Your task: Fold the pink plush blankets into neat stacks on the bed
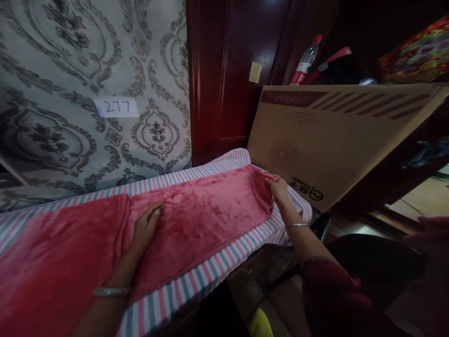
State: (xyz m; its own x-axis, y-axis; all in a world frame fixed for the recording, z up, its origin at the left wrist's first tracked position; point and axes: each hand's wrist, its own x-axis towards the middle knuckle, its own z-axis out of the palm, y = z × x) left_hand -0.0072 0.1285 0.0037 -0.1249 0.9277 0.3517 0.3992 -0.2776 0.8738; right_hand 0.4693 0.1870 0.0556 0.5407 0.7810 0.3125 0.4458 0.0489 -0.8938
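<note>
A long red plush blanket [206,210] lies folded into a strip over a striped cloth [220,264] of pink, grey and white. At its right end the plush curls up in a fold, and my right hand [279,191] grips that edge between thumb and fingers. My left hand [146,227] rests on the blanket's upper surface, fingers stretched forward and holding nothing, just right of a layered crease. Another stretch of the same red plush continues left of that crease. Both wrists wear a silver bangle.
Behind the striped cloth stands a patterned wall [154,84] with a paper label reading 277, beside a dark red wooden panel [231,70]. A big cardboard box [333,140] leans at the right, with a red-capped plastic bottle [307,61] behind its top edge. A dark round seat [372,257] is lower right.
</note>
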